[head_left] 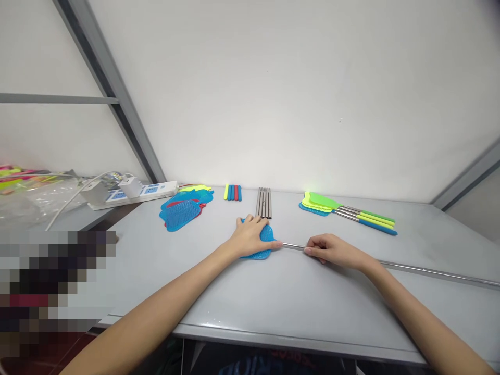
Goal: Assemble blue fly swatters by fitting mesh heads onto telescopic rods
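While the right hand (335,251) pinches a slim metal rod (294,246) between thumb and bent fingers, the left hand (250,237) lies spread over a blue swatter head (267,234) on the bench (273,302), its thumb stretched out to the rod's visible end. Farther off, blue, red and yellow swatter heads (183,213) overlap to the left, complete swatters (322,201) rest to the right, and metal tubes (264,203) sit between. Short coloured grips (233,192) lie near the white wall (265,104).
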Demonstrator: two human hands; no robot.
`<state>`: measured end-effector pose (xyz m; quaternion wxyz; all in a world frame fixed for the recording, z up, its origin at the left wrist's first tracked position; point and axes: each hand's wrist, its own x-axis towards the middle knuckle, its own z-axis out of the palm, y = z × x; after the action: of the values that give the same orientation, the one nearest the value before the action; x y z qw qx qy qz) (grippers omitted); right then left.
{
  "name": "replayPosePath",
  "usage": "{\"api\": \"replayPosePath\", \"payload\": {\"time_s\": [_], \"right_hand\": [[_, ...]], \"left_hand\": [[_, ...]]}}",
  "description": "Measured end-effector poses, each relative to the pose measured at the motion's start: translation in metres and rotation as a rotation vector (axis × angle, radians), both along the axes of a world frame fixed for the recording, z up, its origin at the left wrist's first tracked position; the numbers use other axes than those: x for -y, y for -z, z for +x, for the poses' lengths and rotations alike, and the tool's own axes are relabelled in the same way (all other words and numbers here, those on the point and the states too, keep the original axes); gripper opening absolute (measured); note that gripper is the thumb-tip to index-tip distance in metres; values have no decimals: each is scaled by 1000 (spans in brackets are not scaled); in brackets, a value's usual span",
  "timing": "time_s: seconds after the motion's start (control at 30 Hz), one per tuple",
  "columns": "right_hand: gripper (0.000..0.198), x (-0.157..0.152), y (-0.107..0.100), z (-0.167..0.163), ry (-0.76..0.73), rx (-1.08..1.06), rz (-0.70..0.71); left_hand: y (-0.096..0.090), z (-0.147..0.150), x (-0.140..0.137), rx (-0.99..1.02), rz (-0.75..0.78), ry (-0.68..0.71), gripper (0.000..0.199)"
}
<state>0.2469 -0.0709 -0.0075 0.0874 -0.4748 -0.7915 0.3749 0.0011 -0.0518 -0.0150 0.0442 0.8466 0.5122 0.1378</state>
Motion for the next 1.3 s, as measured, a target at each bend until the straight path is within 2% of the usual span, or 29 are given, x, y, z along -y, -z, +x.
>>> {"api": "replayPosePath", "payload": {"time_s": [0.57,0.83,1.3], "right_hand": [[36,0,2,-2,10,-6,53],[38,-1,6,-1,18,-29,-9],[37,-1,3,0,22,-38,-24]], "left_hand": [[-2,-1,3,21,-6,-5,65],[0,-1,3,24,4,1,65],[4,4,3,35,37,-17,62]]}}
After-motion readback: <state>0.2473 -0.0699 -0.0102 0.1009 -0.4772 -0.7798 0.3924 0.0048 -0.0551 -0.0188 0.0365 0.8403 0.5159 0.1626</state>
